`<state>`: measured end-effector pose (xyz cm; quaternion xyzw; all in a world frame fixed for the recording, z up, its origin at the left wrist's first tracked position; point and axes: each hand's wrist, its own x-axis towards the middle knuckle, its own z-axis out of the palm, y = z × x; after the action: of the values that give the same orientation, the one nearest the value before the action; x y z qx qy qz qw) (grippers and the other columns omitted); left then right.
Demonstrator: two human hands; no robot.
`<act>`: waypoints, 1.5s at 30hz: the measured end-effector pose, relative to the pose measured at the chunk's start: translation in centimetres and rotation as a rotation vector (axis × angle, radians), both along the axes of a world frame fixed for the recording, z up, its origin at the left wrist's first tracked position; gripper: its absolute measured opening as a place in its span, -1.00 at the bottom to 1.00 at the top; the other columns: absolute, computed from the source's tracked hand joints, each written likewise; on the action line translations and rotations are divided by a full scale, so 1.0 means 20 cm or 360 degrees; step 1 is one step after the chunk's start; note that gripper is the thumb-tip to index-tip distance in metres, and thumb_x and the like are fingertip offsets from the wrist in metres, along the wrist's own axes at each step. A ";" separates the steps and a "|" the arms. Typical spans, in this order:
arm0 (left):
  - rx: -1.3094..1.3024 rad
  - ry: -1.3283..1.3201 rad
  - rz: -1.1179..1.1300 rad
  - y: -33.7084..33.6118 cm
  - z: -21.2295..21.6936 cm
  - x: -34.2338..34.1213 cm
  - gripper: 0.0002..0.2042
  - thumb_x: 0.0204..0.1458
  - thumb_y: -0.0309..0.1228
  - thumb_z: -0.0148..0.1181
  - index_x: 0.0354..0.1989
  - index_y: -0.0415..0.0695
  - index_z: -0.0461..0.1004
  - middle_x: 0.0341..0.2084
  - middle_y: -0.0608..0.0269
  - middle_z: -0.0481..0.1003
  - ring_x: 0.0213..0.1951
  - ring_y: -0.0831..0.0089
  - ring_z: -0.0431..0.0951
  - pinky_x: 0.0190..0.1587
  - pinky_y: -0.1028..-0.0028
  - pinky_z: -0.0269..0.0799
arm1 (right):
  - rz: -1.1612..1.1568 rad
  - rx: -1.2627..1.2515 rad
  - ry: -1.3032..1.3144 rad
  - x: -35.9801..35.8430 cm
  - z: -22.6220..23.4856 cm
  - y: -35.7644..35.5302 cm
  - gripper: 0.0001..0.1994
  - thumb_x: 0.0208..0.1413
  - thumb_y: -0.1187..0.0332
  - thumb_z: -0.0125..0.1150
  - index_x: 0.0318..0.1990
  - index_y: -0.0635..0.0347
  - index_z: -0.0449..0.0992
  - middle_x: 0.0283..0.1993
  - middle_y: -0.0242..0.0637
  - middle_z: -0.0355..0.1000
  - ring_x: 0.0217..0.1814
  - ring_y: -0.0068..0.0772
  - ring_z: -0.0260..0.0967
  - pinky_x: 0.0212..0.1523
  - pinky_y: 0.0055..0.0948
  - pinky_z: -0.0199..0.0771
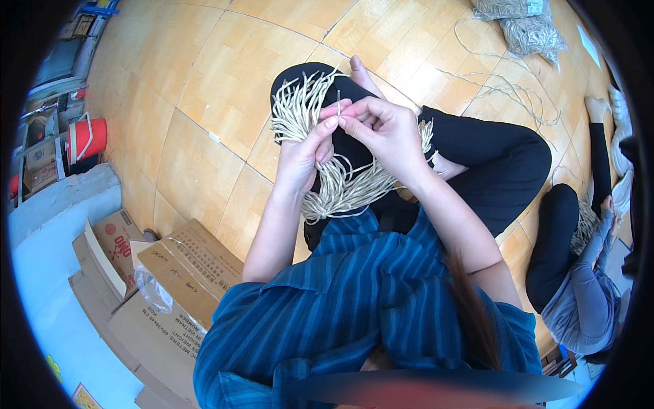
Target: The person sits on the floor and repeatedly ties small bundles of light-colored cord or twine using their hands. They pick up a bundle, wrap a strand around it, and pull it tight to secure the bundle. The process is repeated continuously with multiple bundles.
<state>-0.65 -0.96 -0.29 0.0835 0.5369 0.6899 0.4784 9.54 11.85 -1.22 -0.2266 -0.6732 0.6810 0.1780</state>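
Observation:
A thick bundle of beige cord (334, 193) lies across my lap, its many loose ends fanned out over my left knee. My left hand (308, 151) is closed, thumb and fingers pinching a single cord strand while the bundle passes beside the palm. Close against it, my right hand (392, 133) pinches the same strand between thumb and forefinger. A short tip of the strand (338, 99) stands up between the two hands. Whether there is a knot at the fingertips is too small to tell.
Flattened cardboard boxes (194, 269) lean at my left. Beyond them, a red bucket (88, 138) stands by a shelf. Loose cord (511, 88) and plastic-wrapped cord packs (533, 34) lie on the tiled floor at far right. Another person (579, 300) sits at right, handling cord.

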 end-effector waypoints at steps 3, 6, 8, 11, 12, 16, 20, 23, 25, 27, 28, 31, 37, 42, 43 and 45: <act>0.0016 -0.0020 0.0004 0.01 0.00 0.00 -0.63 0.15 -0.35 0.11 0.06 -0.33 0.40 -0.37 0.36 0.52 -0.70 0.80 0.12 -0.65 0.71 0.07 | -0.0038 0.0091 0.0050 0.00 0.04 0.00 -0.95 0.03 0.49 0.27 -0.41 0.25 0.54 0.17 0.07 0.34 -0.51 -0.79 0.39 -0.31 -0.66 0.48; 0.0091 -0.0239 0.0046 0.00 0.00 -0.01 -0.59 0.15 -0.31 0.12 0.10 -0.32 0.36 -0.30 0.28 0.54 -0.70 0.78 0.11 -0.64 0.69 0.06 | 0.0079 -0.0268 0.0217 -0.03 0.09 0.06 -0.96 0.08 0.49 0.18 -0.34 0.23 0.46 -0.19 -0.20 0.47 -0.46 -0.74 0.42 -0.15 -0.53 0.38; -0.0003 -0.0109 -0.0059 -0.02 -0.01 -0.02 -0.55 0.16 -0.27 0.08 0.13 -0.31 0.31 -0.32 0.24 0.51 -0.68 0.78 0.10 -0.64 0.71 0.04 | 0.0154 -0.0508 0.0267 -0.05 0.11 0.12 -0.96 0.12 0.48 0.13 -0.29 0.20 0.41 -0.47 -0.43 0.49 -0.41 -0.72 0.43 0.21 -0.32 0.18; 0.0028 -0.0101 -0.0075 -0.03 -0.01 -0.03 -0.60 0.19 -0.21 0.05 0.06 -0.28 0.34 -0.42 0.31 0.46 -0.69 0.79 0.09 -0.64 0.72 0.04 | 0.0248 -0.0673 0.0313 -0.11 0.10 0.15 -0.95 0.12 0.45 0.13 -0.28 0.17 0.41 -0.50 -0.50 0.48 -0.40 -0.75 0.43 0.45 -0.22 -0.38; 0.0031 -0.0136 -0.0036 -0.03 -0.02 -0.03 -0.61 0.20 -0.19 0.05 0.03 -0.27 0.35 -0.45 0.33 0.44 -0.69 0.80 0.09 -0.64 0.72 0.03 | 0.0280 -0.0570 0.0319 -0.12 0.09 0.15 -0.94 0.12 0.45 0.13 -0.27 0.16 0.41 -0.50 -0.51 0.48 -0.40 -0.75 0.42 0.46 -0.22 -0.43; -0.0031 -0.0116 -0.0003 -0.02 -0.01 -0.02 -0.72 0.21 -0.22 0.08 -0.16 -0.23 0.44 -0.61 0.51 0.25 -0.70 0.78 0.08 -0.63 0.71 0.02 | 0.0290 -0.0211 0.0262 -0.11 0.05 0.14 -0.96 0.09 0.46 0.14 -0.30 0.16 0.43 -0.55 -0.56 0.45 -0.47 -0.77 0.36 0.48 -0.24 -0.42; -0.0141 0.0047 -0.0076 -0.02 0.01 -0.02 -0.75 0.16 -0.24 0.16 -0.26 -0.21 0.48 -0.66 0.54 0.24 -0.69 0.77 0.10 -0.63 0.68 0.00 | 0.0262 0.0013 0.0064 -0.01 0.05 0.11 -0.97 0.04 0.45 0.21 -0.38 0.16 0.49 -0.62 -0.51 0.41 -0.56 -0.77 0.27 0.44 -0.30 -0.27; -0.0333 0.0306 -0.0051 -0.02 0.03 -0.01 -0.78 0.11 -0.28 0.23 -0.25 -0.18 0.48 -0.66 0.52 0.27 -0.68 0.77 0.14 -0.64 0.67 0.01 | 0.0264 0.0292 -0.0045 0.03 0.08 0.10 -0.96 0.04 0.45 0.24 -0.36 0.20 0.54 -0.63 -0.48 0.34 -0.61 -0.77 0.14 0.03 -0.45 0.00; -0.0315 0.0304 -0.0004 -0.01 0.03 -0.02 -0.80 0.07 -0.31 0.29 -0.27 -0.16 0.48 -0.60 0.47 0.38 -0.68 0.76 0.19 -0.66 0.67 0.05 | 0.0272 0.0297 -0.0055 0.05 0.10 0.09 -0.95 0.09 0.48 0.23 -0.32 0.26 0.55 -0.62 -0.56 0.24 -0.62 -0.78 -0.03 -0.59 -0.65 -0.02; -0.0269 0.0273 0.0110 -0.01 0.02 -0.01 -0.80 0.04 -0.30 0.32 -0.29 -0.16 0.50 -0.58 0.45 0.43 -0.68 0.77 0.22 -0.68 0.69 0.09 | 0.0314 0.0417 -0.0069 0.06 0.12 0.11 -0.93 0.10 0.47 0.22 -0.32 0.27 0.55 -0.62 -0.52 0.26 -0.62 -0.78 -0.01 -0.59 -0.65 0.00; -0.0267 0.0310 0.0095 -0.01 0.02 -0.01 -0.80 0.05 -0.32 0.31 -0.29 -0.17 0.50 -0.57 0.43 0.45 -0.68 0.77 0.23 -0.67 0.69 0.11 | 0.0334 0.0412 -0.0130 0.06 0.12 0.12 -0.92 0.12 0.45 0.21 -0.32 0.28 0.55 -0.62 -0.50 0.27 -0.62 -0.77 0.02 -0.58 -0.64 0.03; -0.0261 0.0347 0.0066 -0.01 0.01 -0.01 -0.83 0.04 -0.35 0.32 -0.31 -0.16 0.50 -0.58 0.44 0.44 -0.70 0.79 0.19 -0.69 0.69 0.06 | 0.0417 0.0396 -0.0169 0.07 0.11 0.15 -0.86 0.15 0.39 0.18 -0.34 0.29 0.54 -0.61 -0.44 0.31 -0.59 -0.73 0.11 -0.54 -0.63 0.12; -0.0311 0.0582 -0.0052 0.00 0.04 -0.02 -0.78 0.06 -0.46 0.27 -0.14 -0.24 0.52 -0.29 0.25 0.57 -0.30 0.60 0.51 -0.23 0.57 0.43 | 0.0499 0.0282 -0.0235 0.06 0.10 0.17 -0.79 0.18 0.31 0.16 -0.41 0.27 0.50 -0.58 -0.33 0.38 -0.25 -0.55 0.22 -0.31 -0.48 0.27; -0.0309 0.0646 -0.0226 -0.01 0.05 -0.05 -0.80 0.13 -0.41 0.19 -0.14 -0.25 0.51 -0.30 0.26 0.56 -0.27 0.58 0.50 -0.20 0.56 0.42 | 0.0489 0.0681 -0.0291 0.03 0.16 0.15 -0.75 0.15 0.26 0.16 -0.49 0.22 0.44 -0.56 -0.15 0.42 -0.11 -0.29 0.45 0.06 -0.21 0.31; -0.0255 0.0472 -0.0247 -0.02 0.05 -0.06 -0.81 0.15 -0.37 0.17 -0.18 -0.24 0.52 -0.37 0.29 0.55 -0.35 0.62 0.49 -0.29 0.59 0.41 | 0.0496 0.0716 -0.0289 0.01 0.17 0.15 -0.75 0.15 0.26 0.16 -0.49 0.22 0.44 -0.56 -0.16 0.41 -0.23 -0.27 0.50 0.08 -0.18 0.30; -0.0195 0.0044 -0.0344 -0.04 0.04 -0.09 -0.80 0.17 -0.30 0.15 -0.26 -0.20 0.51 -0.51 0.37 0.48 -0.51 0.69 0.39 -0.46 0.65 0.30 | 0.0527 0.0713 -0.0207 -0.01 0.18 0.14 -0.76 0.16 0.27 0.16 -0.47 0.23 0.45 -0.55 -0.16 0.42 -0.36 -0.28 0.49 0.09 -0.16 0.31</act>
<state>-2.42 -1.69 0.59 0.1211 0.5725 0.5988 0.5468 9.43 14.69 2.35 -0.1117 -0.8448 0.5191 0.0663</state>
